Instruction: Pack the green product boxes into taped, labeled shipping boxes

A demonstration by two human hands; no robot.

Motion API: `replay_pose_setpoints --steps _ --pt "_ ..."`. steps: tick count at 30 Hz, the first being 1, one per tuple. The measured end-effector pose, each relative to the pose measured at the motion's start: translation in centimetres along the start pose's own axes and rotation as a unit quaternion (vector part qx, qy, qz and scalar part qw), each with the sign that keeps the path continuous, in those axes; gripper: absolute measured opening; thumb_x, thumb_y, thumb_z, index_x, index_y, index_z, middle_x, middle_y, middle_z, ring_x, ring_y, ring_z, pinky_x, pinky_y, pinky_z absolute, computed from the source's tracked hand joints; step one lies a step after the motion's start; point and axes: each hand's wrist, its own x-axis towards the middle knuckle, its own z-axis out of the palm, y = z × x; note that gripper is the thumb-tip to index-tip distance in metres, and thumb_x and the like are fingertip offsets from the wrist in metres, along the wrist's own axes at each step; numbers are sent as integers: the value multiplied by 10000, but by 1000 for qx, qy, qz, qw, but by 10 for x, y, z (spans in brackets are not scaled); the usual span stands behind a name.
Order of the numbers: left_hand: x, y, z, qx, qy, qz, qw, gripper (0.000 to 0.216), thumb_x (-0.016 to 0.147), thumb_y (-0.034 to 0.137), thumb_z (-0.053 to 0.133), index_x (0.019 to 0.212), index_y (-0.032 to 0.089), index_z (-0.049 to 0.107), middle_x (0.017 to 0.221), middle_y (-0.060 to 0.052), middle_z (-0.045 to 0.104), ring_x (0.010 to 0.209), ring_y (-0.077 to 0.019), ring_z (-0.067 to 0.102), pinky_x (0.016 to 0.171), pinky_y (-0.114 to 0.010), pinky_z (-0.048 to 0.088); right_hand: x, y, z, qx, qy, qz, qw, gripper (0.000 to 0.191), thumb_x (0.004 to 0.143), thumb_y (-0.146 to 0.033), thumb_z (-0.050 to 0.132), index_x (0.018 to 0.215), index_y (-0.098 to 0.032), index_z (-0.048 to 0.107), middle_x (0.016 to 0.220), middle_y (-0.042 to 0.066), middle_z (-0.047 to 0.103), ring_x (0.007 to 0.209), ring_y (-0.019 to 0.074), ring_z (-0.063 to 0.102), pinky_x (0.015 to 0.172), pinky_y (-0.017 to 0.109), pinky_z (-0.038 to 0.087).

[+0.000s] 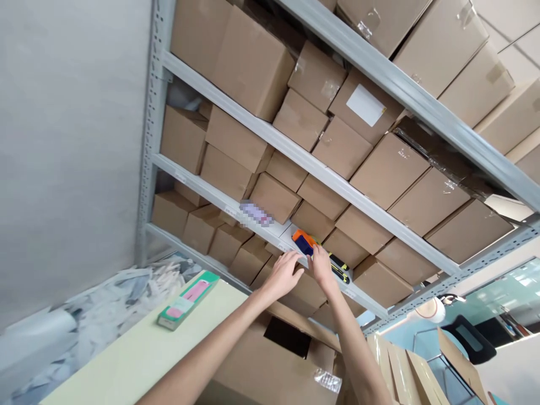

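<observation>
Both my hands reach forward to the front of a shelf. My left hand (284,274) is near the shelf edge, its fingers stretched and the thumb apart, holding nothing. Just to its right, my right hand (320,266) has its fingers closed at the near end of an orange and dark blue tool (302,240), which is partly hidden by the fingers. Beside and behind that hand lie black and yellow utility knives (340,274) on the shelf. Further left on the same shelf is a small blurred, pale purple item (256,214).
Grey metal racking (261,130) holds rows of cardboard boxes (253,62). A green and pink box (189,301) lies on a pale green surface (139,351) at lower left, near heaped white scraps (105,309). A large carton (257,365) stands below my arms; a black chair (470,340) is at right.
</observation>
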Motion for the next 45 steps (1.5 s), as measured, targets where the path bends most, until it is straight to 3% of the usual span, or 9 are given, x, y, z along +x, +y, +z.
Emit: replay_pose_setpoints --steps 7,13,22,29,30,34,36,41,45 --pt "-37 -3 4 -38 17 -22 999 433 988 242 633 1415 202 689 1641 -167 611 1611 -376 489 1328 -617 420 59 -18 26 -6 -74 80 994 478 1044 -153 596 1503 -24 581 1474 283 661 1365 308 652 1156 377 471" --pt "-67 4 -4 -54 30 -35 997 415 999 233 610 1405 225 692 1591 -150 653 1567 -366 542 1319 -610 442 68 -17 38 3 -81 130 988 575 1047 -189 587 1581 8 511 1574 332 577 1497 346 556 1226 401 402" --pt "-86 37 -13 -120 29 -33 992 367 1006 216 584 1352 238 707 1525 -126 690 1501 -309 599 1298 -540 478 60 -9 22 100 -112 154 977 438 1045 -179 652 1456 -32 620 1388 308 742 1320 342 716 1114 401 494" --pt "-119 39 -31 -148 98 -51 983 290 1051 267 583 1317 235 694 1340 -111 766 1274 -276 737 1144 -474 600 -51 -14 -8 304 -57 94 946 436 1104 -419 540 1354 -88 672 1306 167 800 1173 285 759 1025 375 594" --pt "-122 44 -32 -159 103 -50 981 281 1054 273 589 1312 235 695 1307 -106 770 1221 -263 755 1104 -450 621 -77 -17 -14 359 -44 86 928 455 1103 -473 537 1344 -113 676 1309 145 801 1170 271 760 1027 370 602" --pt "-130 76 -31 -192 81 -17 978 218 1067 290 623 1257 243 720 1236 -78 770 1130 -229 773 1033 -385 646 -168 -42 -37 637 54 91 763 493 986 -588 765 1257 -178 725 1248 124 815 1128 272 768 1067 420 608" --pt "-134 95 -30 -187 71 5 980 188 1075 279 634 1234 247 727 1209 -65 774 1123 -218 774 1020 -361 646 -198 -55 -48 666 108 116 729 483 952 -589 817 1228 -202 732 1186 102 823 1069 255 777 1049 412 620" --pt "-149 133 -41 -159 72 86 981 145 1078 222 662 1211 245 717 1156 -52 787 1093 -197 785 995 -318 651 -250 -69 -63 642 203 152 723 445 964 -568 826 1228 -222 735 1149 97 826 1031 248 795 994 392 653" --pt "-159 145 -54 -132 13 155 979 308 1097 147 586 1361 265 690 1268 -81 785 1197 -222 777 1079 -361 638 -276 -73 -60 668 183 155 704 492 1022 -617 745 1299 -211 747 1259 145 817 1141 302 805 1048 462 656"
